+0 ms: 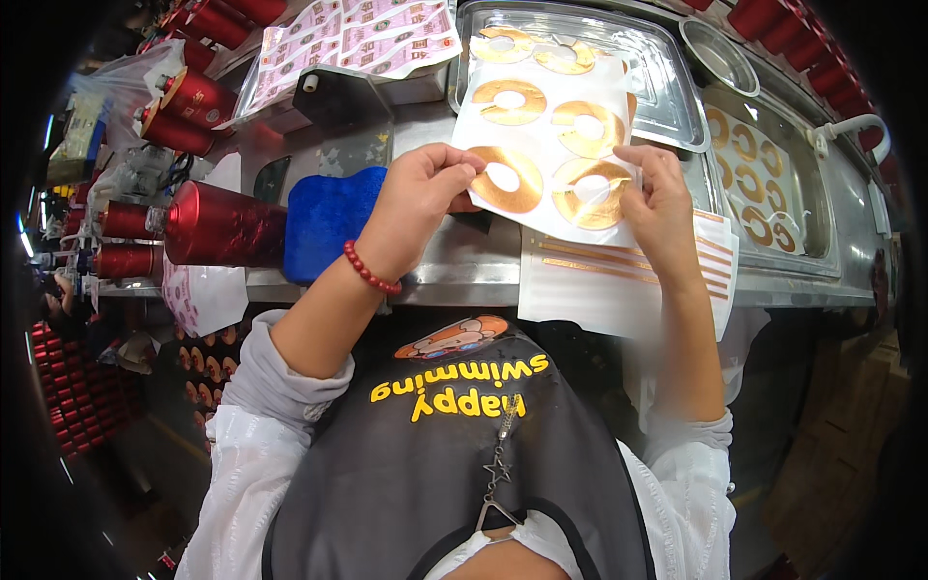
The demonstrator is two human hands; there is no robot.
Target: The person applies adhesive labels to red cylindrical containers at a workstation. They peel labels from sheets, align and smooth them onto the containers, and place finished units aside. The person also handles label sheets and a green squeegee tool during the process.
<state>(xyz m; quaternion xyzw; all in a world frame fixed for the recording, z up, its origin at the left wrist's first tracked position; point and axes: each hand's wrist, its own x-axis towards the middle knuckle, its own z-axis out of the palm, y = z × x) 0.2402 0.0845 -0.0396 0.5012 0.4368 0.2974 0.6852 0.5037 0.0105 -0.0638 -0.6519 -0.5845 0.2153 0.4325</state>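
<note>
Between my hands is a white sheet of gold ring stickers (527, 137), tilted up over the metal bench. Its left edge is pinched by thumb and fingers of my left hand (425, 188), which has a red bead bracelet at the wrist. My right hand (661, 198) grips the lower right edge, next to a gold ring that looks partly lifted. Beneath it, a white sheet with thin gold strips (551, 295) overhangs the bench's front edge. A shiny metal tray (667, 72) lies behind the held sheet.
To the left, a red bottle (227, 227) lies against a blue padded rest (333, 217). Pink printed sheets (358, 39) are at the back. On the right stand another tray (826, 217) with ring stickers, a round metal dish (720, 58) and a white faucet-like pipe (855, 126).
</note>
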